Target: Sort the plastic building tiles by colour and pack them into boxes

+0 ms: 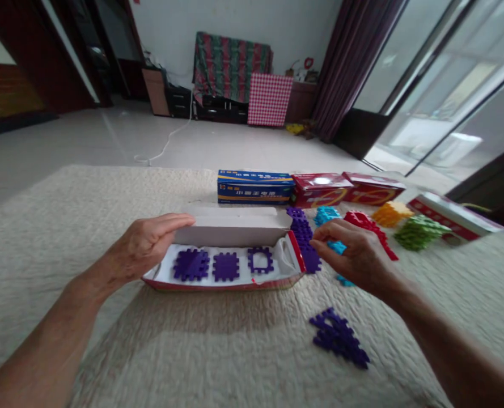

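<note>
A long cardboard box point(230, 288) with its lid raised lies in front of me, lined in white. Inside it sit purple notched square tiles: a stack point(191, 264) at left, a solid tile point(226, 267) in the middle and a hollow frame point(260, 260) at right. My left hand point(147, 241) grips the left end of the box, fingers along the lid's edge. Just past the box's right end, my right hand point(347, 246) hovers beside a row of purple tiles point(305, 241), thumb and fingers curled together; anything between them is hidden.
Loose purple tiles point(340, 338) lie at front right. Beyond my right hand are light-blue point(326, 214), red point(377, 235), yellow point(392, 213) and green pieces point(420, 232). A blue box point(255, 188), red boxes point(322, 188) and a white-red box point(456, 218) stand behind, on a quilted cover point(192, 351).
</note>
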Available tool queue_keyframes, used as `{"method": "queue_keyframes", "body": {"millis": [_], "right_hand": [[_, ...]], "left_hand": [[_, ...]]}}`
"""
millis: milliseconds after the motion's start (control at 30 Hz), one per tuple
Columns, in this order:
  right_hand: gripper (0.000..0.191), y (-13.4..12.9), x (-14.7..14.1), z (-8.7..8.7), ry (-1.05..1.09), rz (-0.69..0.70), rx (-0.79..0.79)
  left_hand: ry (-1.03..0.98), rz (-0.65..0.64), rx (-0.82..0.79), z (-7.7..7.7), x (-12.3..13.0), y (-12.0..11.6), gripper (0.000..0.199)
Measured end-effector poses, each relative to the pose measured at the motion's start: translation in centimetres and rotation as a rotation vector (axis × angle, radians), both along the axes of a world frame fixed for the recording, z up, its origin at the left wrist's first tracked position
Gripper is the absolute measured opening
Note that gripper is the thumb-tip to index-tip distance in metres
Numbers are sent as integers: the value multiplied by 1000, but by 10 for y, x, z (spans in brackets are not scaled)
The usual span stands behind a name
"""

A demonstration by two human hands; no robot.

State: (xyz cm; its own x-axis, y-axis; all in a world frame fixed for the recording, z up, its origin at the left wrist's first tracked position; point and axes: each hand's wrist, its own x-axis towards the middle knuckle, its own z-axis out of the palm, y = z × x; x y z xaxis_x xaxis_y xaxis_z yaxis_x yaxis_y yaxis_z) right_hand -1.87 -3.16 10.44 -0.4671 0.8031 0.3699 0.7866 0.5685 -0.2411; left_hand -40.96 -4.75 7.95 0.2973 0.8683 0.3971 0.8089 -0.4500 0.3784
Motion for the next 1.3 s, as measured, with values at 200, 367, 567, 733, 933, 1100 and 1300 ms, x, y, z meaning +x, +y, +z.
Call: {"method": "queue_keyframes", "body": {"millis": [200, 367, 567, 733, 933, 1100, 1300], "right_hand": [[29, -2, 27, -28, -213, 9, -30], [44, -5, 19, -33, -349, 9, 1], [43, -9, 14, -36, -373, -30, 1], [35, -13, 11, -34, -371, -62, 0], [13, -9, 17, -25, -136, -45, -196], [14, -2, 34, -17, 44, 45, -515], [18, -10, 33, -19, -129, 18, -493]], "left_hand": [[33, 15, 28, -1, -2, 1, 43], [50, 14, 42, -7, -8, 3, 42], [54, 15, 37, -7, -8, 4, 42], [50, 16, 43, -7, -7, 2, 42], [56, 9, 46, -7, -8, 3, 41], [52, 9, 48, -7, -7, 5, 41], [52, 6, 56, -10, -9, 4, 39]]}}
